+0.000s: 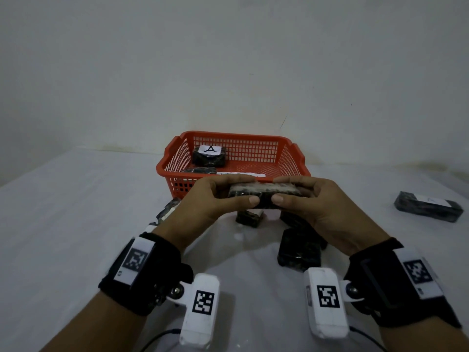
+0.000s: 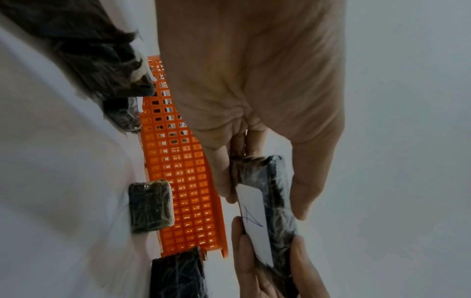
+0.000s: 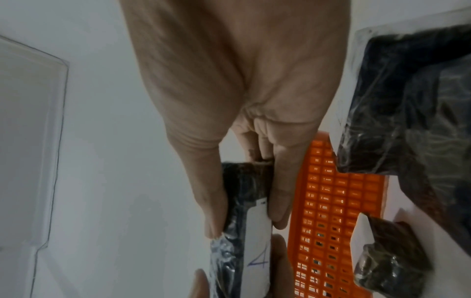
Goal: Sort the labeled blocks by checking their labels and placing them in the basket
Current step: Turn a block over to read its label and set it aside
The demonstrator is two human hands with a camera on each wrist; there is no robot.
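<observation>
both my left hand (image 1: 203,199) and right hand (image 1: 307,199) pinch a long dark film-wrapped block (image 1: 264,193) before the orange plastic mesh basket (image 1: 291,158); slick wrap could let it slip.

A bare indoor room set up for recording a sorting exercise, not a lived-in space. A plain, unadorned white wall (image 1: 228,59) stands behind a desk (image 1: 76,212) draped in a white sheet. Both wrists carry black straps (image 1: 142,273) bearing white camera units (image 1: 200,311) printed with square black-and-white markers. An orange mesh basket (image 1: 175,158) stands against the wall.
</observation>
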